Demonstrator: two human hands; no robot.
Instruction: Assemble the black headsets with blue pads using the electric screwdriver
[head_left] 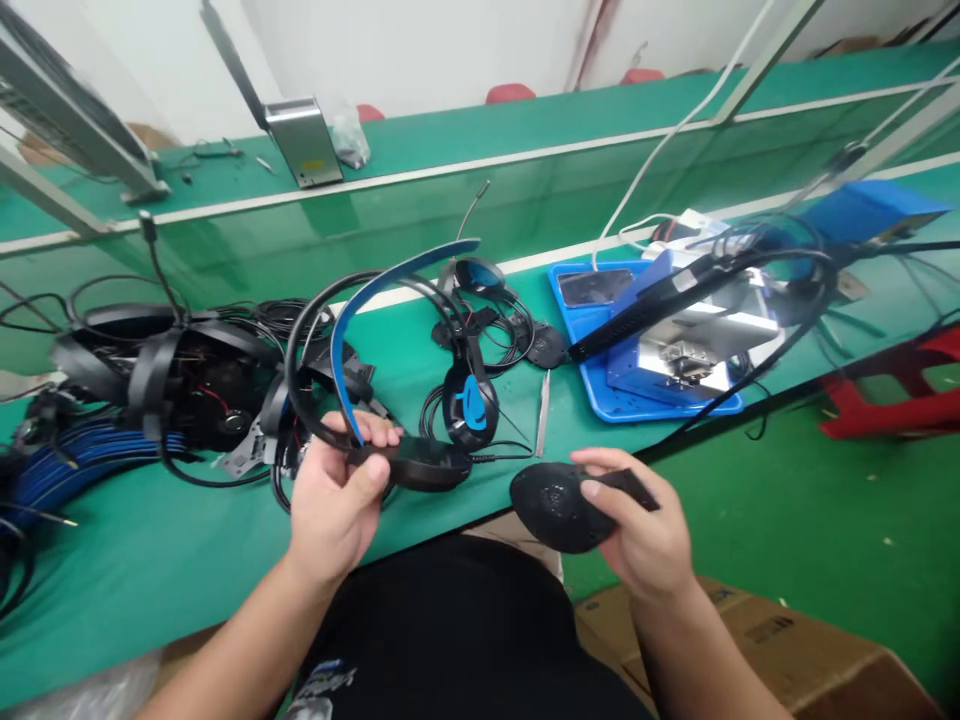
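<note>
Green-matted workbench [142, 570] fills the view, cardboard box [780, 640] on the floor beyond its near edge. My left hand [337, 495] is closed around a black ear cup [424, 465], thumb on its face, with a blue-trimmed headband [379, 300] rising behind it. A second ear cup [470, 405], blue inside, lies on the mat. My right hand [641, 525], well apart, pinches an oval black ear pad [551, 507] between thumb and fingers. Slim tweezers [541, 412] lie near a blue tray [660, 410], under a black-handled tool [652, 305], possibly a soldering iron. At left: tangled headsets [172, 385] and a blue wire bundle [90, 455].
</note>
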